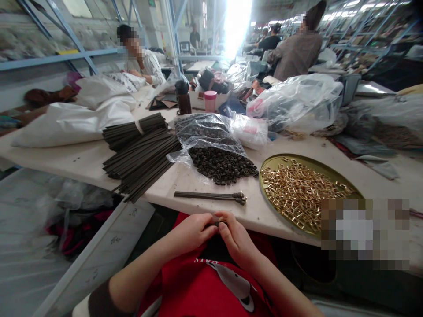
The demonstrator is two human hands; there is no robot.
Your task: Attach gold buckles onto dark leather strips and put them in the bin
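Red cloth (185, 293) with a white cartoon print covered my lap, and just beyond it my left hand (198, 228) and right hand (235, 237) were closed, fingertips pinching a small dark piece (217, 223) between them. On the off-white surface (79, 162) ahead lay a few slim dark brown strips (206, 195), with a heap of small dark loops (223, 166) behind them and a gold-coloured tray (273, 159) of rectangular gold metal rings (299, 191) to the right.

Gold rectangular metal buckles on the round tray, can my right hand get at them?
Likely yes: nothing covers the buckles, though your right hand is pinching a small dark piece.
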